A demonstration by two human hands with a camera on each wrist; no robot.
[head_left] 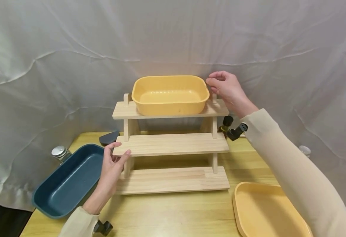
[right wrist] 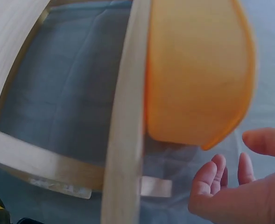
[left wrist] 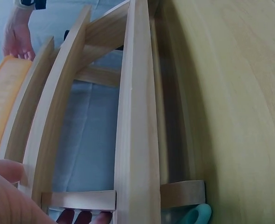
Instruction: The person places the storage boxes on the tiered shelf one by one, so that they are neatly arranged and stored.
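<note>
A three-tier wooden shelf stand (head_left: 173, 144) stands in the middle of the table. On its top tier sits a yellow plastic basin (head_left: 170, 108), upright with nothing in it. My left hand (head_left: 109, 174) grips the left end of the middle tier; in the left wrist view the thumb (left wrist: 6, 169) lies at the board's edge and the fingertips show beneath it. Beside the basin's right end is my right hand (head_left: 228, 89), fingers loosely bent. The right wrist view shows a small gap between this hand (right wrist: 249, 186) and the basin's rim (right wrist: 230, 135).
A dark blue basin (head_left: 69, 184) lies at the left, next to a jar with a silver lid (head_left: 59, 151). Another yellow basin (head_left: 268, 210) is at the front right. A black-capped bottle (head_left: 227, 121) stands behind the stand's right side. Grey curtain (head_left: 173, 33) hangs behind.
</note>
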